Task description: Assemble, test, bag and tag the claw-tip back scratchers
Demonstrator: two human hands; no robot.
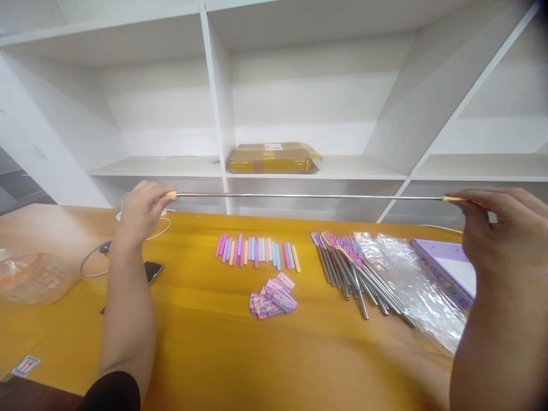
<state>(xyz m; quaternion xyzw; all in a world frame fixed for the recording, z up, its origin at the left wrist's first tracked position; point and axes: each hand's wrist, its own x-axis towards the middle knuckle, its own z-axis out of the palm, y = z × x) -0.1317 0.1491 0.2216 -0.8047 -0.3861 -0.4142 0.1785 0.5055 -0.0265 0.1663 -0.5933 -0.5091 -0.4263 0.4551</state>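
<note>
A thin silver telescopic rod (299, 196) with yellow ends stretches level across the view, above the table. My left hand (145, 208) pinches its yellow left end. At the other end, my right hand (500, 222) pinches the yellow tip between thumb and fingers. Below the rod lies a row of pastel sticks (252, 251) in pink, purple, blue and yellow. Nearer to me is a loose pile of small printed pink cards (274, 297). To the right, metal rods (346, 268) with coloured looped ends lie in a fanned heap.
Clear plastic bags (411, 285) and a purple-edged box (449, 268) lie at right on the wooden table (205, 354). A phone (153, 271), a white cable (92, 275) and a plastic bag (38, 277) are at left. A taped parcel (274, 158) sits on the white shelf behind.
</note>
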